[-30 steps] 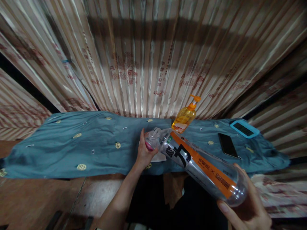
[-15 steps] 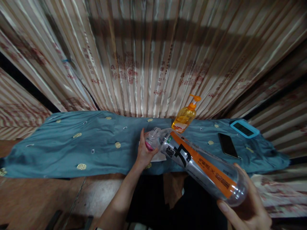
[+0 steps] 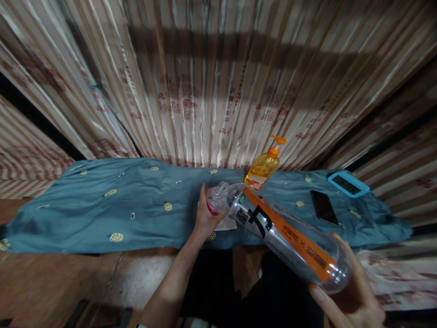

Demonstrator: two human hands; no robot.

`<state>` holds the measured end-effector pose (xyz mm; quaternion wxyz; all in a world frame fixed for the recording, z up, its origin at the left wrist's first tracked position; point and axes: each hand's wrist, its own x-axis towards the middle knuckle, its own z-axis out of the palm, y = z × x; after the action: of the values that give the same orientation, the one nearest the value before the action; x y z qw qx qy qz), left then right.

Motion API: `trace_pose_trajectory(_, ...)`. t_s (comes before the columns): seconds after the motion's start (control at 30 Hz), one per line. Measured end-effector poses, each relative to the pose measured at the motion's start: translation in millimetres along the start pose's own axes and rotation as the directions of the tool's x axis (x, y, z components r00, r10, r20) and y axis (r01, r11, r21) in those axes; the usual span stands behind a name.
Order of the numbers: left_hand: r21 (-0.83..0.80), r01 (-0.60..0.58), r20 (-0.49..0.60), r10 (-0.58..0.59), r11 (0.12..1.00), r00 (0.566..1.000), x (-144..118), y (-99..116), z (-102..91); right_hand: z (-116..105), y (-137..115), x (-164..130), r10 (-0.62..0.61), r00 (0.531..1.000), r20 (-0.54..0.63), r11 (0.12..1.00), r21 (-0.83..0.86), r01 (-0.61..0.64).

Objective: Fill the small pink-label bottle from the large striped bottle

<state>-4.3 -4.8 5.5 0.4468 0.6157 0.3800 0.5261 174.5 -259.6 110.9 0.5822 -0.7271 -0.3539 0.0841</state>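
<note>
My left hand (image 3: 206,220) is closed around a small clear bottle (image 3: 218,193) with something pink low in it. My right hand (image 3: 355,291) grips the base of a large clear plastic bottle (image 3: 287,234) with an orange and silver label. That large bottle lies tilted, its neck end pointing left and down toward the mouth of the small one. Whether the two mouths touch I cannot tell. Under the small bottle a piece of white paper or cloth (image 3: 227,224) partly shows.
Behind the bottles stands an orange pump bottle (image 3: 262,167). To the right lie a black phone (image 3: 323,207) and a light-blue framed digital timer or clock (image 3: 348,184). A teal cloth with pineapple prints (image 3: 85,218) covers the table. Patterned curtains (image 3: 205,91) hang close behind.
Almost nothing differs. Both hands and both bottles stay in nearly the same place.
</note>
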Motion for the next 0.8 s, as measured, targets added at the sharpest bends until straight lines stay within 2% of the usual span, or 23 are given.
trace_pose_trajectory(0.37, 0.031, 0.026, -0.009, -0.026, 0.999, 1.0, 0.3, 0.0, 0.6, 4.6, -7.3, -1.8, 0.034, 0.999, -0.004, 0.999, 0.03, -0.034)
trace_pose_trajectory(0.8, -0.005, 0.028, 0.01, -0.028, 1.0, 1.0, 0.5, 0.2, -0.7, -0.7, 10.2, 0.5, 0.027, 0.999, 0.018, 0.995, 0.094, -0.029)
